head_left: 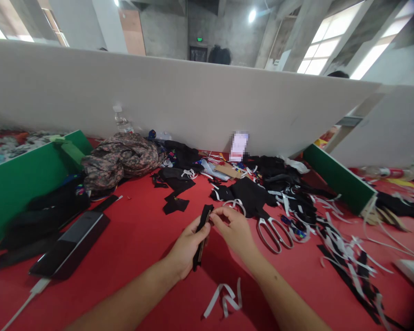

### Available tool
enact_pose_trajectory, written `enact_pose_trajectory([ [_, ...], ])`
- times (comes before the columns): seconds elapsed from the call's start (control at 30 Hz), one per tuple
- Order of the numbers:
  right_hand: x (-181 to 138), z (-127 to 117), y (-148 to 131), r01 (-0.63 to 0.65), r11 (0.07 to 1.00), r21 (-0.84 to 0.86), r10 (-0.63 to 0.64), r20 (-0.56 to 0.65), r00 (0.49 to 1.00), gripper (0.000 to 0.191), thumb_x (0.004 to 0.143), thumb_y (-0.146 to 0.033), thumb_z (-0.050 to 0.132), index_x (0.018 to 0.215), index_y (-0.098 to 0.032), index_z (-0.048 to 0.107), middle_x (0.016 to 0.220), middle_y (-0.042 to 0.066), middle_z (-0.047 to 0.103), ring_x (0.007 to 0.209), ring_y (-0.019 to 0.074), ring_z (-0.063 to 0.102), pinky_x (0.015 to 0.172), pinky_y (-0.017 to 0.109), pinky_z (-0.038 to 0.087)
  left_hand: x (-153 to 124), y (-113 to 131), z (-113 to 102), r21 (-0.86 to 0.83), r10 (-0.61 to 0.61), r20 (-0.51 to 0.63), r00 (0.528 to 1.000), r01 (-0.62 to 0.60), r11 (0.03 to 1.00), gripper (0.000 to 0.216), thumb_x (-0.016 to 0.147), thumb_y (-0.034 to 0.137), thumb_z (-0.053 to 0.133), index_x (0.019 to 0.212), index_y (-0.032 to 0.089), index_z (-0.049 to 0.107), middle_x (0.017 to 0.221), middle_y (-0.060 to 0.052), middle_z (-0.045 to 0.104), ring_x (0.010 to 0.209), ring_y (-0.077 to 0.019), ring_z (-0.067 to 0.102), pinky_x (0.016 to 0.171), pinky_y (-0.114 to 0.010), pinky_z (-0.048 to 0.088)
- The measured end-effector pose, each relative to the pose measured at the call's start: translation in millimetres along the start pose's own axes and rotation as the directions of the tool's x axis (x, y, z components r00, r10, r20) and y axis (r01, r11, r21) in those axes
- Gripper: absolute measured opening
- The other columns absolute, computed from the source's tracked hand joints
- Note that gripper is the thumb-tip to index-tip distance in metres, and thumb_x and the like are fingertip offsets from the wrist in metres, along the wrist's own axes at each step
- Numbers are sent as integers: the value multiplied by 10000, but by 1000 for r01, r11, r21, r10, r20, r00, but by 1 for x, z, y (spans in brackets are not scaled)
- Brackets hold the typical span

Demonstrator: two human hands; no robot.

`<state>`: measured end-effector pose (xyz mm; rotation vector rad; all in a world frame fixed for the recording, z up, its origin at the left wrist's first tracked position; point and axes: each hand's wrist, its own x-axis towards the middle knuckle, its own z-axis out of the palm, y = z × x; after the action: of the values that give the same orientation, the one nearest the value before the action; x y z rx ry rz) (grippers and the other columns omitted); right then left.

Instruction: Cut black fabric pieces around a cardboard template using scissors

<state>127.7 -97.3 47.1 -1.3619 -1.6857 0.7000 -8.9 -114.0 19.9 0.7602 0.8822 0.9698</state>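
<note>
A narrow black fabric strip (204,220), with a brownish edge along one side, is held nearly upright over the red tabletop (148,234). My left hand (189,243) is closed around its middle, thumb on the front. At its upper end, my right hand (232,227) has thumb and forefinger pinched together; whatever lies between those fingertips is too small to make out. Below the hands lie some white ribbon pieces (224,301). White-handled scissors (275,234) rest to the right of my right hand, their blades hidden by black cloth (250,195).
A black phone-like device (72,243) with a white cable lies at left, near a crumpled patterned cloth (124,158). Black and white scraps (348,253) spread along the right. Green dividers (341,179) and a pale partition (193,101) bound the workspace; a lit phone (238,146) leans there.
</note>
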Motion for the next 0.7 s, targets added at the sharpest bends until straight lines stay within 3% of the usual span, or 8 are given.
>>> enact_pose_trajectory([
  [0.53, -1, 1, 1, -3, 999, -42, 2, -28, 1000, 156, 789, -225, 478, 726, -190, 616, 726, 11, 633, 670, 134, 575, 588, 223, 428, -1, -1, 1, 10, -14, 9, 1000, 14, 1000, 431, 721, 403, 615, 1110, 223, 578, 661, 16, 502, 590, -77, 423, 552, -196, 300],
  [0.7, -2, 3, -1, -6, 1000, -4, 6, -33, 999, 135, 769, -222, 493, 752, -191, 623, 752, 16, 639, 687, 141, 585, 618, 238, 439, 0, 1, 2, 12, 34, -13, 999, -34, 999, 444, 715, 392, 621, 1120, 213, 579, 674, 5, 541, 617, -98, 464, 586, -209, 337],
])
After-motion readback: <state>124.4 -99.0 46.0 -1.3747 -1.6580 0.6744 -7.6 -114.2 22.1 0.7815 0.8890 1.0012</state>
